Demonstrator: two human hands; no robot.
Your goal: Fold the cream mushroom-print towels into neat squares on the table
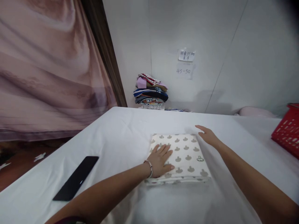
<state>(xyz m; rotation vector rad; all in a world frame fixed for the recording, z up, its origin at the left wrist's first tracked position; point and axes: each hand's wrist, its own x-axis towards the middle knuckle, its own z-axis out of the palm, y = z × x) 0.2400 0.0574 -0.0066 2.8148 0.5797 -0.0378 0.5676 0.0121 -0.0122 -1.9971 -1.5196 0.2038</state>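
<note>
A white cloth [187,155] with a grey-brown print and one small green figure lies folded into a thick, nearly square pad. My left hand [160,161], with a silver bracelet at the wrist, rests flat on its left part with the fingers spread. Just off the cloth's upper right corner, my right hand [207,134] is held with thumb and fingers apart and nothing in it.
The white-covered table [112,140] bears a black phone [76,178] at the left and a red basket [288,129] at the right edge. Behind stands a stack of folded fabrics [151,92] by the wall. A pink curtain [46,68] hangs at the left.
</note>
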